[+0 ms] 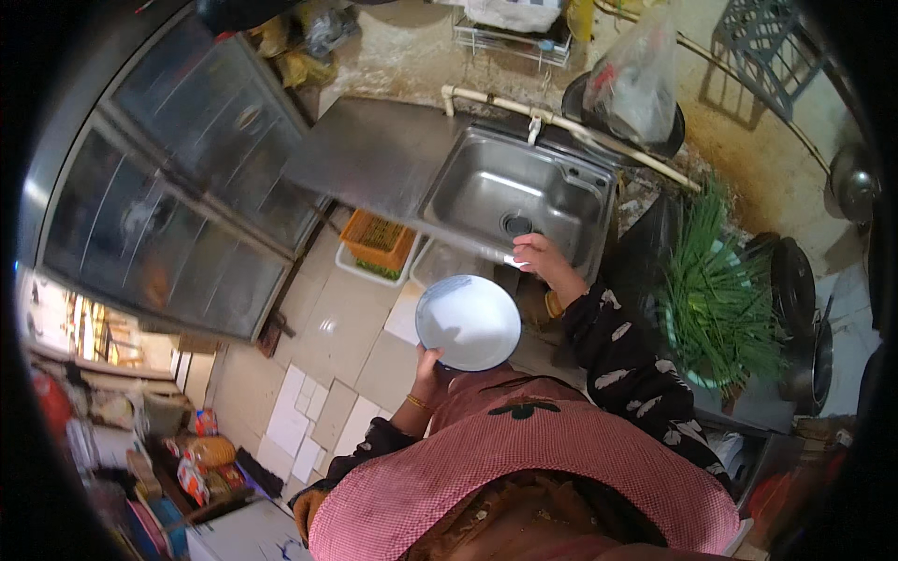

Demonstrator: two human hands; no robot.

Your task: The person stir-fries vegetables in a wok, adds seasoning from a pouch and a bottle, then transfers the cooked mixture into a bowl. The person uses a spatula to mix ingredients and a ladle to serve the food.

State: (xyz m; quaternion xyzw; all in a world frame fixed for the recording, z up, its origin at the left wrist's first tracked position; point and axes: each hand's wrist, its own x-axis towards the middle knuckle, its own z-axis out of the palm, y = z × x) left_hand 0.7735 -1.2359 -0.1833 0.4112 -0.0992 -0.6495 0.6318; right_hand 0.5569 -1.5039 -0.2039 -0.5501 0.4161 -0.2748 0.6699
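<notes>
My left hand [430, 376] grips a round white dish [468, 323] with a dark rim by its near left edge. The dish is tilted toward me, and its inside looks bare apart from a shadow. Over the front edge of the steel sink [472, 182] is my right hand [543, 262], fingers curled together. Whatever those fingers may hold is too small to make out. Below the hand, the sink's drain [515, 222] shows in the basin, and a tap [534, 129] stands at the back.
Left of the sink runs a steel counter [374, 154], with an orange basket [377, 241] in a white tub below. A glass-doored cabinet [187, 187] stands at left. Long green stalks [716, 309] lie heaped at right, near dark pans [793, 285]. A pipe [599, 140] crosses behind the sink.
</notes>
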